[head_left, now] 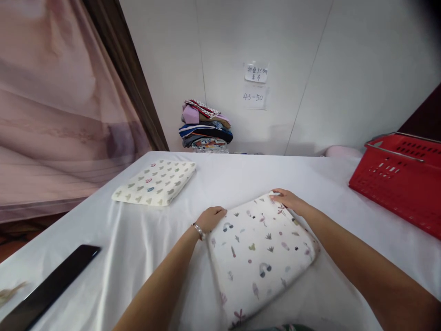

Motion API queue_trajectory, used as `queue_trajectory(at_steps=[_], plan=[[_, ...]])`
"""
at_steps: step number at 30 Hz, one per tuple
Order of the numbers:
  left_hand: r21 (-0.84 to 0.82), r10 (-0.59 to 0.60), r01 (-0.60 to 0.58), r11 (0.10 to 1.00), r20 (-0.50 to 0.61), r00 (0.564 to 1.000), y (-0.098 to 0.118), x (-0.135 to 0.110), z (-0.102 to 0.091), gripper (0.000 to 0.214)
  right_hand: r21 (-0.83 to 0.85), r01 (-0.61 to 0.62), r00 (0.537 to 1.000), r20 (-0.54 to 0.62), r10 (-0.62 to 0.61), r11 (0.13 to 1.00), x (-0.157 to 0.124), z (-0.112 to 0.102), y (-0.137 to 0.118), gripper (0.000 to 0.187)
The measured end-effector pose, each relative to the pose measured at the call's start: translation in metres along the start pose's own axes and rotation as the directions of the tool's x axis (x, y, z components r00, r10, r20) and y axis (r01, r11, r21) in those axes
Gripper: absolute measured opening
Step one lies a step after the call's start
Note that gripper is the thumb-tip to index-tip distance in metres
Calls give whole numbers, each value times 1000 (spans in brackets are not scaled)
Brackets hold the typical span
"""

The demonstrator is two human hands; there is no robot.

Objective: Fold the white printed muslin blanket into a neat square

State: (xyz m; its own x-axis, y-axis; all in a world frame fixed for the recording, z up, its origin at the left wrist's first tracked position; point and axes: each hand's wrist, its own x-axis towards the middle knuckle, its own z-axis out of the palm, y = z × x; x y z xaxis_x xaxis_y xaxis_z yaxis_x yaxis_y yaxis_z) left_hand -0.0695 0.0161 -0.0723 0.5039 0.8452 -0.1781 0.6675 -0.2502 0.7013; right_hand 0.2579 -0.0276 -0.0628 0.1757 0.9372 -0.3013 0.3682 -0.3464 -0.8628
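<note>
A folded white cloth (260, 257) printed with small rainbows and plants lies on the white-covered table (241, 179) in front of me. My left hand (212, 218), with a bracelet at the wrist, has its fingers curled over the cloth's left far corner. My right hand (288, 199) rests on the cloth's far corner with fingers bent over the edge. A second folded cloth (155, 182) with small heart-like prints lies farther off to the left, untouched.
A red plastic basket (399, 179) stands at the table's right edge. A long black flat object (51, 287) lies at the near left. A stack of folded clothes (206, 127) sits behind the table by the wall, under paper notes (256, 73). A pink curtain (51, 101) hangs at left.
</note>
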Motion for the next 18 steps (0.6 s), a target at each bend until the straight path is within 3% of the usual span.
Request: queue_trajectory(at_steps=[6,10,18], plan=[[-5,6,-6,1000,-53,999,4,-6,1,34,-105,109,984,-132,-123,988,11,11,3,38],[-31,-5,3,1000,-49,999,5,-7,0,33,-140,192,968,-137,-211,971,16,12,10,34],[-49,-20,16,999,-69,997,3,-8,2,31,-140,183,967,-150,-204,973,16,16,11,30]])
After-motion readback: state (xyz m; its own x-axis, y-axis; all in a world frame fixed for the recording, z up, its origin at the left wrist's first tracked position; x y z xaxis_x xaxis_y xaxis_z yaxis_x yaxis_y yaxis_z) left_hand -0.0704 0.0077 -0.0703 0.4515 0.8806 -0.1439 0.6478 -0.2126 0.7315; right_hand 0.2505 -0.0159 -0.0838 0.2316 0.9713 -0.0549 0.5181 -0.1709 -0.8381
